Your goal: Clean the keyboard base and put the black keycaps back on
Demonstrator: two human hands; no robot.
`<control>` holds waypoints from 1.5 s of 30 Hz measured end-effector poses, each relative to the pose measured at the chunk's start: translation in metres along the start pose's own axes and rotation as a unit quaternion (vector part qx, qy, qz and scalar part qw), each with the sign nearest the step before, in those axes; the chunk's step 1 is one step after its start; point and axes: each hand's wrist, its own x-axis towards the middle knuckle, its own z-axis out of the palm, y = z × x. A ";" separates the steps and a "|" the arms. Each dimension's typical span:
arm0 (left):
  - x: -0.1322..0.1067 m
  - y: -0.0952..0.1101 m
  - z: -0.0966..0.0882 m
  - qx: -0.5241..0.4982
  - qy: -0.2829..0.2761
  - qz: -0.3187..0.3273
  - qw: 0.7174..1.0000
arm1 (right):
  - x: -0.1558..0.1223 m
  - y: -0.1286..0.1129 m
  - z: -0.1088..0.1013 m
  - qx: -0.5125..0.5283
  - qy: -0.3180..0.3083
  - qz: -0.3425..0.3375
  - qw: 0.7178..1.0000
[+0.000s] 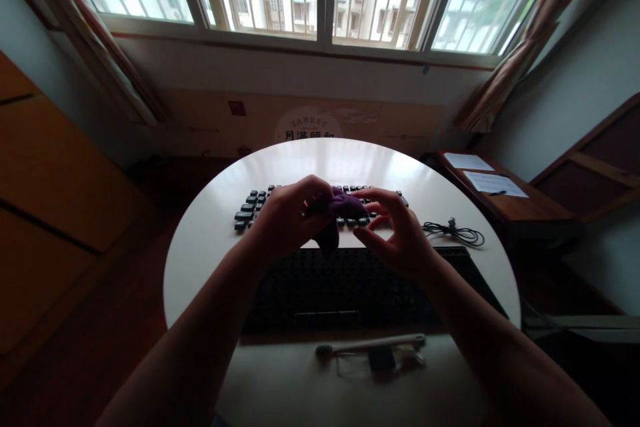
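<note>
A bunched purple cloth (327, 233) hangs from my left hand (295, 210), whose fingers are closed on it. Whether something small sits inside the folds is hidden. My right hand (400, 230) is beside the cloth's right end, with thumb and fingers curved and apart. Its fingertips are near the cloth; I cannot tell if they touch it. Behind and below both hands, black keycaps (245, 215) stand in rows on the white round table (200, 260). Nearer to me lies a dark keyboard (325, 293), partly in shadow.
A light-handled brush (375, 345) lies at the near side, beside thin wire loops and a small dark piece (381, 359). A coiled black cable (455, 232) is at the right. Beyond the table edge, a wooden surface (500, 210) holds papers (495, 183) and a pen.
</note>
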 end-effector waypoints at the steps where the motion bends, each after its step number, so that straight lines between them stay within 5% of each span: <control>1: 0.000 0.001 0.001 0.003 -0.012 0.011 1.000 | -0.001 0.000 0.002 0.004 -0.003 0.002 1.000; 8: 0.002 0.005 0.004 0.014 -0.043 0.044 0.998 | -0.005 -0.002 0.011 0.081 0.010 0.034 0.996; 14: 0.002 0.000 -0.001 -0.021 -0.047 0.029 0.998 | -0.004 -0.011 0.002 -0.032 0.087 -0.011 0.996; 23: 0.000 -0.022 -0.023 -0.048 0.193 -0.026 0.980 | -0.009 -0.018 -0.014 -0.107 0.250 -0.030 0.962; 26: 0.000 -0.021 -0.025 -0.070 0.229 -0.029 0.970 | -0.010 -0.018 -0.015 -0.110 0.272 -0.025 0.956; 34: -0.003 -0.024 -0.024 -0.086 0.209 -0.016 0.974 | -0.008 -0.017 -0.011 -0.073 0.304 -0.023 0.950; 39: -0.003 -0.029 -0.023 -0.058 0.181 -0.020 0.982 | -0.004 -0.024 -0.008 -0.016 0.309 0.036 0.950; 42: -0.002 -0.029 -0.021 -0.045 0.172 -0.021 0.984 | -0.001 -0.020 -0.021 0.038 0.242 0.079 0.966; 45: -0.001 -0.027 -0.021 -0.034 0.169 -0.022 0.985 | 0.004 -0.011 -0.048 0.102 -0.001 0.157 0.982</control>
